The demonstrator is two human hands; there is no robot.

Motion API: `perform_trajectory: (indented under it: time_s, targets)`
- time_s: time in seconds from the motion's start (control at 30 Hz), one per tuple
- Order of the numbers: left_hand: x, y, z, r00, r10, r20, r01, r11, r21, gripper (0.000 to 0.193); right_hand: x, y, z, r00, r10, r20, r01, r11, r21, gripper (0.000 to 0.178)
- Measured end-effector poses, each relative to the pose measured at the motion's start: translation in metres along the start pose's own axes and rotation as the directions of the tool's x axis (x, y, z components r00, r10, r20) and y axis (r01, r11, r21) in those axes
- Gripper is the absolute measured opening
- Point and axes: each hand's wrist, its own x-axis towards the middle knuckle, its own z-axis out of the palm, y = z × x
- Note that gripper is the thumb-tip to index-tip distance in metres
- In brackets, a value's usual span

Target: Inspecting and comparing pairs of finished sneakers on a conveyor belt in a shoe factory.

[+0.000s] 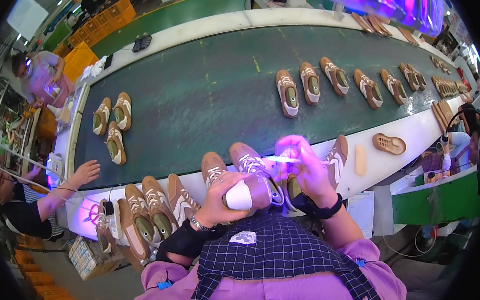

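A tan-brown sneaker with a white heel patch (255, 194) is in my left hand (219, 199), close in front of my apron. The fingers wrap round its side. My right hand (309, 171) is raised just above and to the right of that sneaker, pinching a slim whitish stick-like tool (283, 159). Violet light washes over the tool and fingers, so its exact kind is unclear. Directly beyond my hands, brown sneakers with white laces (245, 157) stand on the white ledge, partly hidden. Another sneaker (337, 158) is just right of my right hand.
A green conveyor belt (199, 92) carries several sneakers (286, 93). More sneakers (157, 206) line the white ledge (384, 175) to my left. A loose brown sole (389, 143) lies on the right. At far left, a co-worker's hand (86, 173) reaches over the belt edge.
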Motion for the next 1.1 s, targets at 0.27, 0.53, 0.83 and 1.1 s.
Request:
perform_trajectory:
  time_s: [0.27,0.53,0.83,1.1]
  targets:
    - [0.049,0.044,-0.028,0.943,0.327,0.059,-0.332,0.925,0.187,0.065,-0.011,-0.047,0.032,0.986,-0.037,0.161,0.048,0.997,-0.059,0.014]
    - [0.064,0.057,-0.029,0.905,0.414,0.097,-0.425,0.873,0.240,0.062,-0.015,-0.048,0.042,0.981,-0.186,0.049,0.173,0.965,0.197,0.012]
    - [0.064,0.063,-0.024,0.910,0.404,0.095,-0.414,0.877,0.242,0.060,-0.024,-0.059,0.048,0.984,-0.162,0.080,0.177,0.953,-0.247,0.012]
    - [0.064,0.066,-0.023,0.903,0.416,0.103,-0.428,0.866,0.257,0.060,-0.025,-0.059,0.054,0.975,-0.222,0.010,0.212,0.912,-0.350,0.010]
